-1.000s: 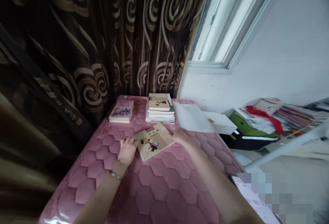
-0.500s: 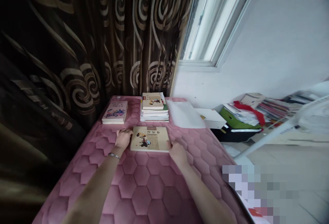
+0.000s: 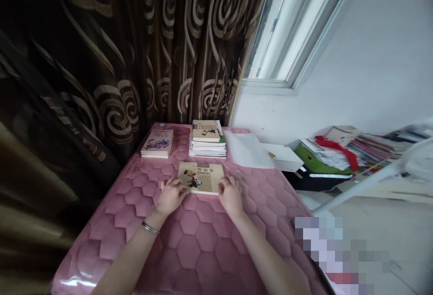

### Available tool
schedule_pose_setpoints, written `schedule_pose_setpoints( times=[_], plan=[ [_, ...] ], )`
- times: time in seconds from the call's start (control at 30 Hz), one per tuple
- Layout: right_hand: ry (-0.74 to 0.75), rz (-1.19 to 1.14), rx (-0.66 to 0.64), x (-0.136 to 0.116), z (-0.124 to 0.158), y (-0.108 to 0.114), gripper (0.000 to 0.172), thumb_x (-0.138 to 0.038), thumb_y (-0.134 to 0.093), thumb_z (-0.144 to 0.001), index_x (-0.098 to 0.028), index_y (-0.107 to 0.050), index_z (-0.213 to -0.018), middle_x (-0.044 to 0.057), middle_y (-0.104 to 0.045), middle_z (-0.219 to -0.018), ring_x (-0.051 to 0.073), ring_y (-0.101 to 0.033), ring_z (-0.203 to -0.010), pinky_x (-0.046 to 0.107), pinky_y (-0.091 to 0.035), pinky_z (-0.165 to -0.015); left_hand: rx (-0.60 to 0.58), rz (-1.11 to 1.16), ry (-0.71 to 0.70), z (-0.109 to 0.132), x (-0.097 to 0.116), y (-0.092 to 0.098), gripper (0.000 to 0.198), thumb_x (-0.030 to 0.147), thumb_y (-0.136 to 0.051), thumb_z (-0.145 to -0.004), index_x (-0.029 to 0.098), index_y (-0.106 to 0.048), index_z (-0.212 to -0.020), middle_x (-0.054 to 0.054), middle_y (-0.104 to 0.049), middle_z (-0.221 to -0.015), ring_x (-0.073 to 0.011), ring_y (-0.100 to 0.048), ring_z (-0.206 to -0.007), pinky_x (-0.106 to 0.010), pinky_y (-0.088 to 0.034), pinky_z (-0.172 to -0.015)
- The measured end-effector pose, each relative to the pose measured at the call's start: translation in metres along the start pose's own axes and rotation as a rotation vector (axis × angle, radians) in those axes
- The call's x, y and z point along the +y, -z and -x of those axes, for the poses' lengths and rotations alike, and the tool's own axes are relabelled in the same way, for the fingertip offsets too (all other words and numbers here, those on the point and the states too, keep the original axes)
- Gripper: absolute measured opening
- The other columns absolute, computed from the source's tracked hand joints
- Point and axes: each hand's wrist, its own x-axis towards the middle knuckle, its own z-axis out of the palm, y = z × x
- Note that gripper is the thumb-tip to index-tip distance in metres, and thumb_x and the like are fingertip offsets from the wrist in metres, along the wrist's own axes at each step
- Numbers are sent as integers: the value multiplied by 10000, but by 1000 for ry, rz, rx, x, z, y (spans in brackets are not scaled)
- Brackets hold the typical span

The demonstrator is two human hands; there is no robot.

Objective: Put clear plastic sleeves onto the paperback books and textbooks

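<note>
A cream book [image 3: 206, 178] with a picture and writing on its cover lies flat on the pink quilted mattress [image 3: 189, 259]. My left hand [image 3: 173, 194], with a bangle at the wrist, has its fingers curled at the book's near left corner. At the near right corner, my right hand [image 3: 231, 193] grips the edge with fingers bent. Behind the book stands a stack of books and papers [image 3: 207, 144], topped by a smaller cream book [image 3: 205, 131]. A short pile of books [image 3: 157, 144] with a colourful cover rests farther left.
White translucent sheets [image 3: 250, 150] lie at the mattress's back right, near a white box [image 3: 284, 157]. A green and black bin [image 3: 314, 168] full of papers stands beyond. A patterned curtain [image 3: 169, 51] hangs along the left and back. A white slanted bar [image 3: 365, 182] crosses the right.
My left hand has shifted from the book's left edge to its near left corner. My right hand still holds the right side. The view has turned slightly left.
</note>
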Motion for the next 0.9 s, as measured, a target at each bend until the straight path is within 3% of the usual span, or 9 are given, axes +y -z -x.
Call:
schedule_pose_setpoints(
  times=[0.1,0.23,0.4,0.67,0.9],
  plan=[
    [154,-107,-64,-21,7,-3,198,-175,-529,-821,-265,-693,-888,44,-620,-1049,223,-531,-973,332,-382,-786,-12,-23,-68,-1,2,-7,127,221,-601,-834,243,-701,-910,-44,-655,-993,-228,-529,-1010,-417,-303,-888],
    [298,-105,-115,-46,14,-11,182,-279,-575,-836,-281,-689,-978,42,-614,-1064,226,-511,-994,355,-360,-823,-24,-55,-140,-12,8,-15,141,175,-572,-842,223,-704,-827,-52,-664,-933,-232,-530,-1000,-426,-300,-893],
    [384,-5,-127,-54,11,-24,91,-306,-621,-843,-249,-683,-878,38,-636,-1025,214,-500,-977,353,-345,-799,20,-77,-216,-15,9,-20,156,157,-572,-834,209,-688,-743,-42,-664,-855,-222,-548,-953,-417,-306,-892],
    [428,-109,-46,-32,4,-28,102,-316,-645,-849,-288,-726,-793,-14,-703,-974,174,-526,-911,337,-304,-747,35,-91,-278,-13,-16,-15,127,202,-602,-834,220,-679,-735,-27,-683,-883,-212,-562,-935,-394,-304,-876],
    [281,-186,-30,17,8,-10,156,-281,-644,-836,-320,-739,-718,-35,-711,-1012,196,-534,-955,331,-315,-775,30,-93,-237,-7,-37,0,177,299,-596,-854,204,-675,-727,-35,-681,-897,-201,-566,-910,-403,-285,-885]
  ],
)
